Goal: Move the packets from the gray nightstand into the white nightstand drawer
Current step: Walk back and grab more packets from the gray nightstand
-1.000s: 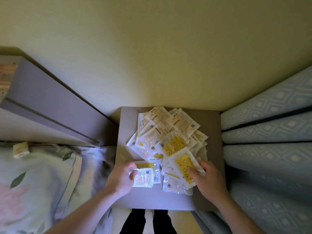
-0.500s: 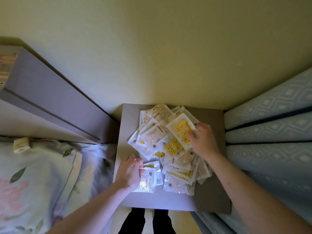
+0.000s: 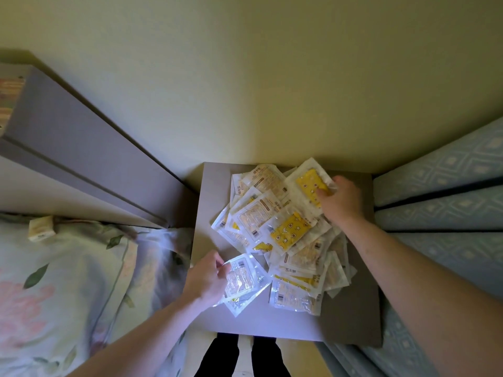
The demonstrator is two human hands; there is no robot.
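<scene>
Currently, left-hand fingers (image 3: pixel 217 263) pinch a clear packet (image 3: pixel 241 278) at the near left of the gray nightstand (image 3: pixel 351 317). Right-hand fingers (image 3: pixel 325 195) are closed on a yellow packet (image 3: pixel 310 186) at the far side of the pile (image 3: pixel 283 235), which covers the nightstand top.

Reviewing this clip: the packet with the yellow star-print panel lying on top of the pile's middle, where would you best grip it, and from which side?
Probably by its near-left corner, coming from the left. The star-print packet lies flat and tilted on the pile; its far-right end sits beside the right hand and under the packet that hand holds, so that side looks crowded.
</scene>
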